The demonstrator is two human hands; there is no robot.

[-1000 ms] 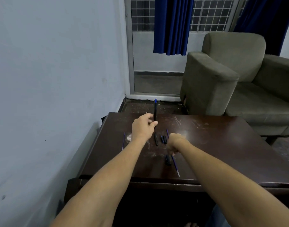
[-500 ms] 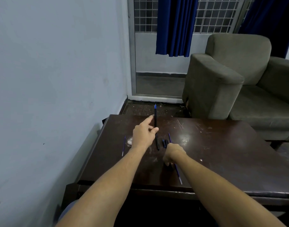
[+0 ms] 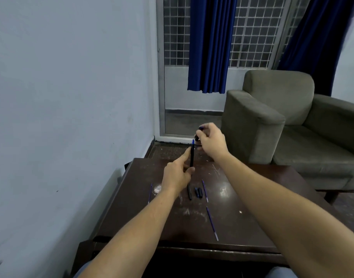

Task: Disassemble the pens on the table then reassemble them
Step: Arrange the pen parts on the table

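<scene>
Head view: left grip (image 3: 177,175) pinches pen barrel (image 3: 191,157) upright above desk (image 3: 262,207); right grip (image 3: 211,142) clamped on dark pen part (image 3: 197,137) beside barrel tip.

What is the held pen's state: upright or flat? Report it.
Upright. The left hand pinches the pen low down, blue tip pointing up above the table; the right hand holds a dark piece beside it.

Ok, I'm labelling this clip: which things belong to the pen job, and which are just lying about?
Job: pen in left hand; dark part in right hand; refills, barrel, short pieces on the table.
Lying about: armchair, curtains.
</scene>
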